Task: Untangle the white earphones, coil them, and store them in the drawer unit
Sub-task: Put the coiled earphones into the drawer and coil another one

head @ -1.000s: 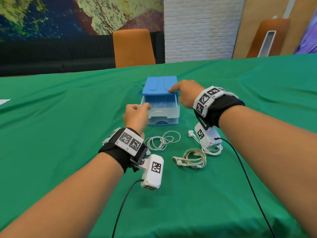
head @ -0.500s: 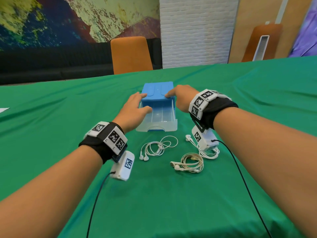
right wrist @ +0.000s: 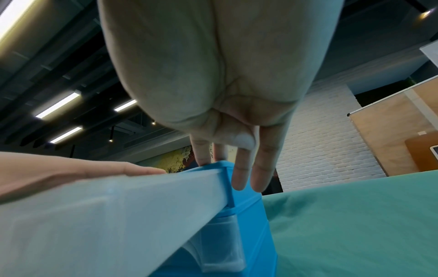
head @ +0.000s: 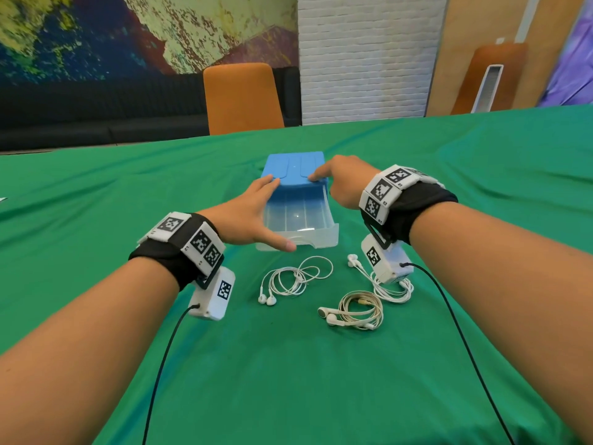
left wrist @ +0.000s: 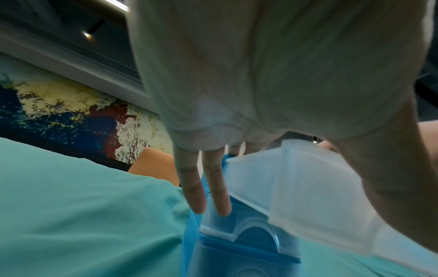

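Note:
The blue drawer unit [head: 293, 168] stands on the green cloth with its clear top drawer [head: 301, 220] pulled far out and nothing in it. My left hand [head: 247, 216] lies open along the drawer's left side, fingers straight toward the unit [left wrist: 237, 253] and thumb across the drawer front. My right hand [head: 340, 184] rests on the unit's right front corner, index finger on the lid, other fingers [right wrist: 249, 178] straight down its side. A coiled white earphone set [head: 296, 277] lies in front of the drawer. Another white set [head: 393, 289] is partly hidden under my right wrist camera.
A cream-coloured coiled earphone set [head: 359, 308] lies near the front right of the white coil. Green cloth [head: 288, 380] covers the whole table. An orange chair [head: 242, 97] stands behind the far edge. Black cables trail from both wrist cameras.
The top drawer has slid out from partly open to far out. My left hand has let go of the drawer front and now lies flat along its left side. The right hand stays on the unit.

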Demonstrator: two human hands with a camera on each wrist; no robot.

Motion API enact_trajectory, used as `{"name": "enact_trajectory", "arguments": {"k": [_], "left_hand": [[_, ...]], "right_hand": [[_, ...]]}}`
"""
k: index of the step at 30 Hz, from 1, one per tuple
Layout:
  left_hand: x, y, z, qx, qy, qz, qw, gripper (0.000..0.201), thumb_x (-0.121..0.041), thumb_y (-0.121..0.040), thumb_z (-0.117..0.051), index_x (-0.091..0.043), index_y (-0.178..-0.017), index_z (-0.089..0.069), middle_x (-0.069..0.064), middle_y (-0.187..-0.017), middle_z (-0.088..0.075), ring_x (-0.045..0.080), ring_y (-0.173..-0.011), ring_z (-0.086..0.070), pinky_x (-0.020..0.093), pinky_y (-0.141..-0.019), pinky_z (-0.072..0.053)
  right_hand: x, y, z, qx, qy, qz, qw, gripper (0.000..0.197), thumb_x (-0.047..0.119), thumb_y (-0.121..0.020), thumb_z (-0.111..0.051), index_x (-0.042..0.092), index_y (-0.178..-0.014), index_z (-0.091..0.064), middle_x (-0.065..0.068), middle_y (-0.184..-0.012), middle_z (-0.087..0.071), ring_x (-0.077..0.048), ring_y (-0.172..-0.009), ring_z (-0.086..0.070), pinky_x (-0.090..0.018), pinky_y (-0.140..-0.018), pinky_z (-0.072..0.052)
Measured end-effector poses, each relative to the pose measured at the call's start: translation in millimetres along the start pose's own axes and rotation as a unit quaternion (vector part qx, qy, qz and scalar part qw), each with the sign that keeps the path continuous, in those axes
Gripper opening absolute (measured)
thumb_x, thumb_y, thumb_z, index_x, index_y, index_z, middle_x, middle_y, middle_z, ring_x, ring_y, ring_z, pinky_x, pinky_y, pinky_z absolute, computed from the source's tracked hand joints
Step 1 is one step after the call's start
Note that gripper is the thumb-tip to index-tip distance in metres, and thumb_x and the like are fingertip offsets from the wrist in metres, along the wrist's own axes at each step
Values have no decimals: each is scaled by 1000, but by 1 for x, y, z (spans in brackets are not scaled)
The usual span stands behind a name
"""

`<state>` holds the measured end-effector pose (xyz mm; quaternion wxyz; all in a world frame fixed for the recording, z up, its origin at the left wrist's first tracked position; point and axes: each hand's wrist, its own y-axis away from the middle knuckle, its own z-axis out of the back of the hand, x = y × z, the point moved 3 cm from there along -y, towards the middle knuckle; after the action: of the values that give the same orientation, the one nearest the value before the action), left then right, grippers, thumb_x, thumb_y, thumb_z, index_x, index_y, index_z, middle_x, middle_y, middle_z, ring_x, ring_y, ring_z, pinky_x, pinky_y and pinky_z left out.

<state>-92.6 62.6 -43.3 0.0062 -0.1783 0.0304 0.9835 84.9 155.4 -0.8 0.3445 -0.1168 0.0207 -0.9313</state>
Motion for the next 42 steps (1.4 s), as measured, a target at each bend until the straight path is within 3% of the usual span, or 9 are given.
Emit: {"name": "enact_trajectory", "arguments": {"k": [5, 12, 17, 20, 22, 24, 28, 35, 42], "left_hand": [[-1, 0, 6, -22, 32, 8, 999, 129, -66, -61, -76, -21, -161, -7, -10, -168, 0, 6, -153, -7, 28, -122, -10], [-2, 1, 5, -24, 37, 11, 999, 130, -68, -59, -76, -23, -161, -8, -12, -168, -1, 6, -153, -8, 27, -121, -11], [2, 4, 3, -25, 44, 6, 999, 129, -70, -59, -75, -26, -161, -9, -13, -168, -2, 6, -153, -9, 30, -122, -13], [2, 2, 2, -26, 42, 4, 999, 128, -70, -60, -74, -25, -161, -9, -13, -168, -1, 6, -153, -9, 29, -121, -12], [2, 1, 3, -23, 39, 3, 999, 127, -69, -61, -74, -25, -161, -8, -13, -168, -1, 7, -152, -9, 28, -120, -11], [2, 1, 4, -18, 33, 3, 999, 126, -69, -63, -73, -24, -161, -8, -13, -167, 0, 7, -152, -9, 28, -120, -11], [2, 2, 4, -15, 25, 1, 1000, 125, -69, -64, -72, -24, -161, -7, -13, -168, 1, 8, -153, -8, 30, -121, -11], [2, 2, 4, -12, 19, 3, 1000, 126, -70, -64, -71, -24, -161, -6, -12, -168, 2, 8, -153, -7, 30, -121, -10], [2, 2, 3, -16, 23, 1, 1000, 126, -70, -63, -71, -23, -161, -6, -12, -168, 2, 7, -153, -7, 30, -122, -10]], "right_hand": [[-2, -2, -5, -1, -8, 7, 1000, 65, -11, -91, -37, 26, -142, -54, -6, -154, -43, -31, -131, -51, -31, -93, -47], [-7, 1, -11, -40, -65, 9, 997, 61, -9, -89, -40, 24, -137, -59, -6, -148, -50, -28, -125, -56, -35, -96, -50], [-34, 20, -7, -156, -127, -16, 979, 47, -6, -80, -46, 20, -111, -68, -1, -112, -65, -20, -106, -60, -34, -94, -49], [-61, 37, -15, 1, -83, -59, 995, 26, 4, -85, -59, 19, -100, -74, 2, -89, -73, -18, -85, -68, -27, -81, -54], [-78, 51, -29, 143, -3, -79, 986, 25, 13, -84, -72, 21, -108, -74, 2, -96, -75, -17, -86, -69, -28, -79, -55], [-91, 64, -41, 202, 69, -86, 973, 37, 22, -81, -80, 22, -117, -71, 4, -111, -72, -17, -97, -65, -31, -92, -51], [-99, 77, -55, 208, 83, -83, 971, 44, 31, -78, -83, 20, -119, -71, 4, -115, -71, -19, -103, -65, -31, -94, -49], [-81, 76, -65, 188, 44, -73, 978, 25, 38, -78, -81, 20, -95, -73, 7, -91, -71, -14, -88, -65, -32, -83, -54], [-75, 77, -73, 176, 117, -66, 975, 11, 4, -78, -68, 14, -84, -69, 3, -74, -60, -22, -78, -62, -26, -59, -46]]}}
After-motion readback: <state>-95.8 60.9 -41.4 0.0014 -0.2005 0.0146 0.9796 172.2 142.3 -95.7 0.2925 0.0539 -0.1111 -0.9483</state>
